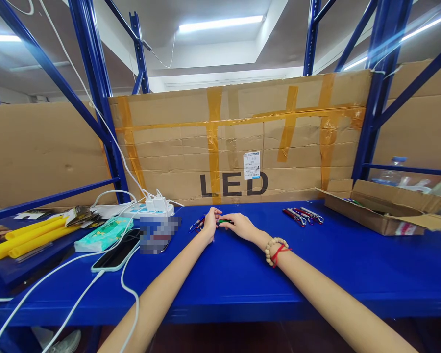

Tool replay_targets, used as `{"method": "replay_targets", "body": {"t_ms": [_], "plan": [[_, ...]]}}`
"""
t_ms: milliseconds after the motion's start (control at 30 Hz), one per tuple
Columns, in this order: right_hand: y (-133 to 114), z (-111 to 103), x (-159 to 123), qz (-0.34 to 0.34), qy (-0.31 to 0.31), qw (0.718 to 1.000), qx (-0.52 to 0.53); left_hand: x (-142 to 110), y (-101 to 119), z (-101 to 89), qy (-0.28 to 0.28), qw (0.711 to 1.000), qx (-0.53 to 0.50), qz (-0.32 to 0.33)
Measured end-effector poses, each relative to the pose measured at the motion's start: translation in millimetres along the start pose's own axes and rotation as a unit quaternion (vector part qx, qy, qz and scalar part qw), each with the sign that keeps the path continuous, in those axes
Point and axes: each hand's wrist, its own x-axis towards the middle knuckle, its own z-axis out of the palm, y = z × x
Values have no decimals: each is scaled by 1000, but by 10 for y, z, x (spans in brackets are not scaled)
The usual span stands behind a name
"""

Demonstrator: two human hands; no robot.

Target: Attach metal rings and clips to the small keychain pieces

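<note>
Both my arms reach out over a blue table (242, 274). My left hand (210, 223) and my right hand (238, 225) meet at the table's middle, fingers curled, pinching a small green pen-like item (225, 221) between them. A few more small red and blue items (197, 224) lie just left of my left hand. My right wrist wears a bead bracelet (275, 250) with a red cord.
Several red keyring-like items (302, 215) lie to the right, beside an open cardboard box (385, 211). On the left are a phone (117, 256) on a white cable, a tissue pack (103, 234), a power strip (150, 208) and yellow tubes (29, 238). A taped "LED" carton (238, 142) stands behind.
</note>
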Motion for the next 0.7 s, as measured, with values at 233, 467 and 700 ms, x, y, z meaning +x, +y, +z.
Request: {"method": "replay_targets", "body": {"t_ms": [233,467,700], "plan": [[-8,0,-3,2,5,1000,-17,-20,10,14,11,1000,-7,-2],[-42,-7,-14,-3,-2,999,-40,-58,32,24,11,1000,-13,-6],[-60,-16,-20,4,-6,998,-67,-70,36,23,12,1000,-4,-5]]}}
